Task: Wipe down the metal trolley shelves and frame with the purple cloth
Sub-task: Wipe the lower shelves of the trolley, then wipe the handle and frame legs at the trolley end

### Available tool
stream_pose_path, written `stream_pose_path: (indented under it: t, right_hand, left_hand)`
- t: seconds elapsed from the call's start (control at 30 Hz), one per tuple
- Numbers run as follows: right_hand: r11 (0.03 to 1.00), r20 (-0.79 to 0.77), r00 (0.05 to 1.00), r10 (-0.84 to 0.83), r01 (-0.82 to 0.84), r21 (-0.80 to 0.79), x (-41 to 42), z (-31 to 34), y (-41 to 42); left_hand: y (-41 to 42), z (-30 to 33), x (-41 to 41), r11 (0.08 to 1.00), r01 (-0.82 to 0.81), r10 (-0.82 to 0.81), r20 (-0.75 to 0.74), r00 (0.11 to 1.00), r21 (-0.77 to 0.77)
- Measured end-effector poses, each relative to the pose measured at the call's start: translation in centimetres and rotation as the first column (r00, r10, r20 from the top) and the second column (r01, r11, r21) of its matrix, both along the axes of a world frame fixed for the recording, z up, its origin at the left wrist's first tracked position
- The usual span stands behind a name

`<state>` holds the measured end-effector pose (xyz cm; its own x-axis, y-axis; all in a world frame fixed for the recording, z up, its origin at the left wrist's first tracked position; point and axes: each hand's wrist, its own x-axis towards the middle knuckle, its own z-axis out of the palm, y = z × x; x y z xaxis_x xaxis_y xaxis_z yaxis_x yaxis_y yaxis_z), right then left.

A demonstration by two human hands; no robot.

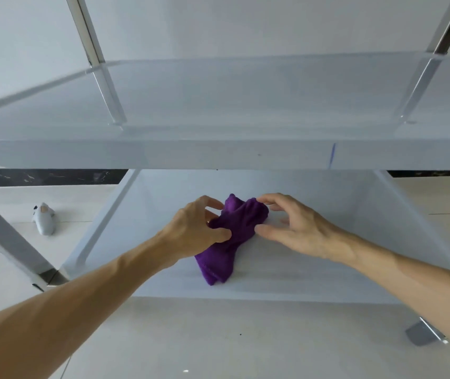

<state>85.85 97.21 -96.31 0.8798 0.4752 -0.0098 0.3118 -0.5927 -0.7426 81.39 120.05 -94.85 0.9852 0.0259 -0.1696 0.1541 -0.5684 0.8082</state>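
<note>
On the lower shelf (314, 277), left hand (195, 232) pinching bunched purple cloth (229, 239); right hand (297, 228) curled, fingertips touching it

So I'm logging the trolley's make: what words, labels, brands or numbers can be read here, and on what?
None can be read. The shelf edge bears only a thin blue stroke, no letters. The purple cloth shows no tag.

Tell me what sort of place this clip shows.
Probably an indoor room in a home or shop, hard to say which: pale tiled floor, dark marble-like skirting, and a metal trolley whose lower shelf holds a purple cloth.
</note>
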Motion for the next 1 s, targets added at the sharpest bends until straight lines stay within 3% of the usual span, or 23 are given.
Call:
stream_pose_path:
  t: [0.17,0.3,0.37,0.47,0.5,0.57,0.67,0.8,1.0]
  right_hand:
    - [0.989,-0.093,0.991,0.099,-0.088,0.117,-1.4,0.7,2.1]
    - [0.918,-0.175,0.973,0.149,-0.070,0.390,-1.6,1.5,3.2]
    - [0.903,-0.163,0.982,0.099,-0.020,0.430,-1.8,1.7,3.5]
    - [0.910,-0.144,0.990,-0.012,0.071,0.410,-1.9,1.9,3.7]
    - [0.908,-0.155,0.987,-0.036,0.098,0.408,-2.0,2.0,3.3]
    - [0.903,-0.186,0.980,-0.072,0.143,0.404,-2.4,2.3,1.9]
    - [0.888,-0.227,0.968,-0.109,0.198,0.415,-4.4,2.8,-0.8]
    - [0.891,-0.269,0.956,-0.118,0.222,0.397,-8.9,2.8,-4.2]
    - [0.885,-0.164,0.980,-0.112,0.174,0.432,-12.0,4.2,-8.3]
  left_hand:
    - [-1.2,2.0,-1.2,0.901,0.026,0.018,0.097,0.995,-0.433]
    - [-2.1,3.2,-1.7,0.858,0.117,-0.017,0.201,0.979,-0.500]
    - [-2.0,3.6,-1.6,0.912,0.125,-0.020,0.262,0.965,-0.391]
    - [-1.4,4.4,-1.2,0.997,0.064,-0.043,0.409,0.912,-0.036]
    - [-1.3,4.6,-1.1,0.999,0.006,0.010,0.454,0.891,-0.033]
    - [-1.7,4.6,-1.2,0.970,-0.090,0.200,0.533,0.822,-0.225]
    - [-2.9,3.6,-2.6,0.875,-0.183,0.408,0.481,0.776,-0.447]
    - [-4.6,1.7,-6.8,0.911,-0.061,0.261,0.457,0.850,-0.407]
    - [-8.1,5.2,-8.9,0.996,0.082,-0.052,0.579,0.814,-0.026]
